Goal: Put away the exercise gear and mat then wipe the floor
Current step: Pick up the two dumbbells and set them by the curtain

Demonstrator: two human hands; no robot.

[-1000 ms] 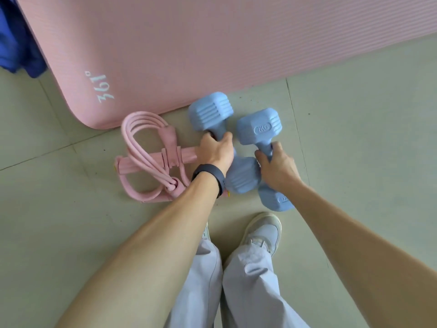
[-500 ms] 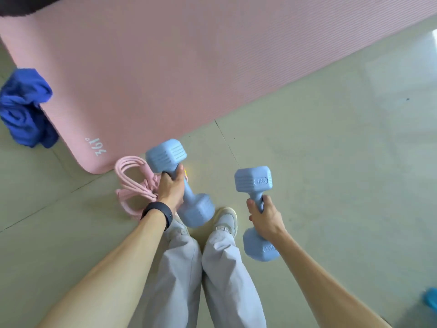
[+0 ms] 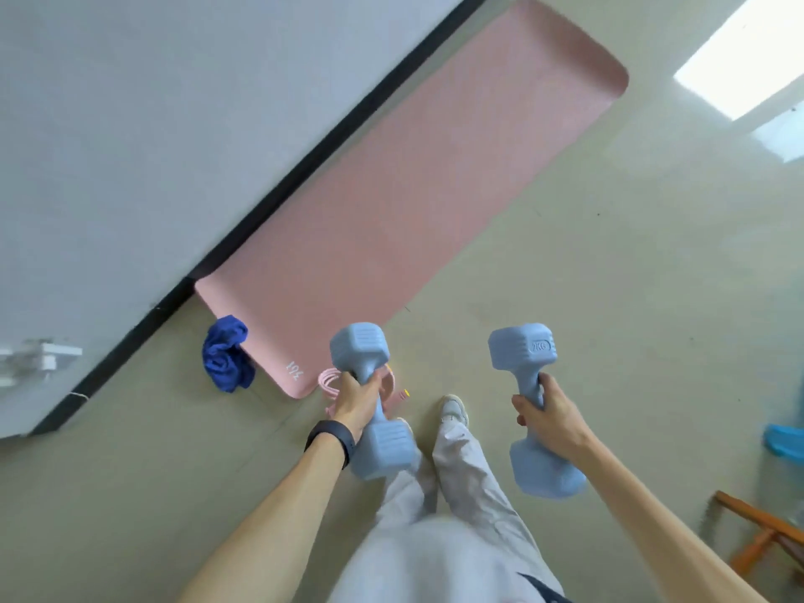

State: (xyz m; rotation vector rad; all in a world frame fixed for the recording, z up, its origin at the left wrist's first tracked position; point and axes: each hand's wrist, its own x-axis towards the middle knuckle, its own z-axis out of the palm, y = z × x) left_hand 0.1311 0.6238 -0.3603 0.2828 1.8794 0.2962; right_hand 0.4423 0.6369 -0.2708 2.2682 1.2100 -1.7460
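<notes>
The left dumbbell [image 3: 385, 446] and the right dumbbell [image 3: 528, 385], both light blue, are held clear of the floor [image 3: 609, 276] at the near centre of the scene, each roughly upright. The left hand [image 3: 354, 404] grasps the handle of the left dumbbell with fingers wrapped round it; the right hand [image 3: 550, 422] grasps the handle of the right dumbbell in the same way. Beneath the left dumbbell, a pink pull rope [image 3: 333, 383] lies on the floor, just beside the near end of the pink mat [image 3: 417, 202]. The mat lies unrolled and flat, running from near left to far right along a dark skirting [image 3: 304, 163] at the foot of a pale wall [image 3: 152, 102]. A crumpled blue cloth [image 3: 228, 354] touches the near left corner of the mat. One shoe [image 3: 454, 409] stands between the dumbbells. Step in hand, by judgement: removal of the gear, dumbbells first. The next move calls for carrying both weights to storage, which is not in view, with a firm grip on each. The pull rope, the mat and the wiping are not yet dealt with.
</notes>
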